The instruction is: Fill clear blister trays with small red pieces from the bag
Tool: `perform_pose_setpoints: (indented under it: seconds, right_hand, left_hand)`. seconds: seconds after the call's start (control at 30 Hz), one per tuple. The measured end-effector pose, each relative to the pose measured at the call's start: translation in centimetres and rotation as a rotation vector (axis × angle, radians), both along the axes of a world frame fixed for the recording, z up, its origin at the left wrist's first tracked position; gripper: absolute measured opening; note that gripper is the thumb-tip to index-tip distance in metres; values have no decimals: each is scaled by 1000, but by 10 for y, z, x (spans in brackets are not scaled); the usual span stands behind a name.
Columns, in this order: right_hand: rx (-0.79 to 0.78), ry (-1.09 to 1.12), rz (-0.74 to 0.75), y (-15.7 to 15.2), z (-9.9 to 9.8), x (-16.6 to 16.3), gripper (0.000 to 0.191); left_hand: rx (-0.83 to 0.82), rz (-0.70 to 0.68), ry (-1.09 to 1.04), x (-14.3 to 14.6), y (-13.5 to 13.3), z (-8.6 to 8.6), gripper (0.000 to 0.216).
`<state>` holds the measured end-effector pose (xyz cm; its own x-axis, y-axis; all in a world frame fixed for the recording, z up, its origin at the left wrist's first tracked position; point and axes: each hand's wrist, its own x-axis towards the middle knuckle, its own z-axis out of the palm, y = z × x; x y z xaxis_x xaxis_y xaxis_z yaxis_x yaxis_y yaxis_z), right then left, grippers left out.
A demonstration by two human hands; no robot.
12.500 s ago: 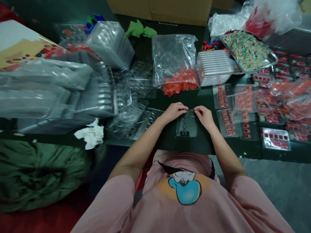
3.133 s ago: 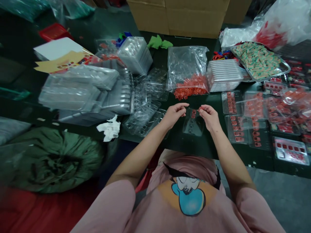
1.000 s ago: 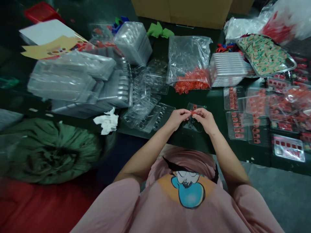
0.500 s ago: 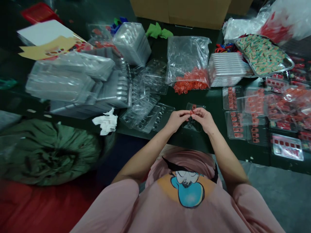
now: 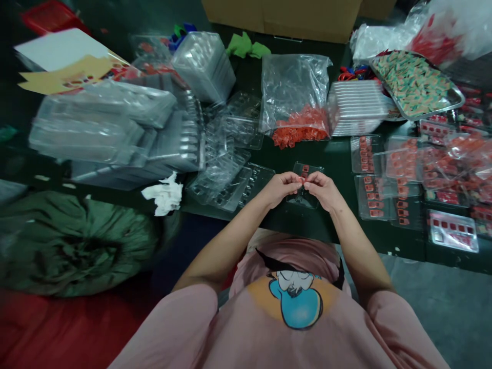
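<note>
My left hand [image 5: 283,189] and my right hand [image 5: 323,190] meet over a small clear blister tray [image 5: 307,201] near the table's front edge. Their fingertips pinch together around a small red plastic piece [image 5: 302,180], mostly hidden by the fingers. Another red piece [image 5: 305,170] sits in the tray's far end, just beyond my fingertips. Behind the hands lies a clear plastic bag [image 5: 295,84] with a heap of similar red pieces [image 5: 302,128] at its near, open end.
On the left are stacked clear trays [image 5: 100,123], loose trays [image 5: 223,177] and a crumpled white tissue [image 5: 165,195]. Filled trays [image 5: 372,197] lie on the right, below a metal tray of small green-and-beige pieces [image 5: 417,84]. A cardboard box [image 5: 284,18] stands at the back.
My hands have come down slightly toward the tray, still pinched together. The red piece at the tray's far end shows more clearly. The view has shifted a little.
</note>
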<state>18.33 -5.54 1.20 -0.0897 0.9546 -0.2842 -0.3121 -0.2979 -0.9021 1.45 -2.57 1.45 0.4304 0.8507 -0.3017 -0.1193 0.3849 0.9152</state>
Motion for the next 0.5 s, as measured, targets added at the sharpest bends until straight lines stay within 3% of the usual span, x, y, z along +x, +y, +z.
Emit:
perform_pose_setpoints:
  seconds: [0.17,0.33,0.5]
  right_hand:
    - [-56,59,84,-5,2,1,41]
    - [27,13,165,-16,-2,-1,32]
    - [57,-59,113,-22,-8,4,30]
  left_hand:
    - [36,-59,62,-8,-4,0,28]
    - [141,-110,186,-20,-14,5,22]
    - [407,-137,457,-45,-19,31,14]
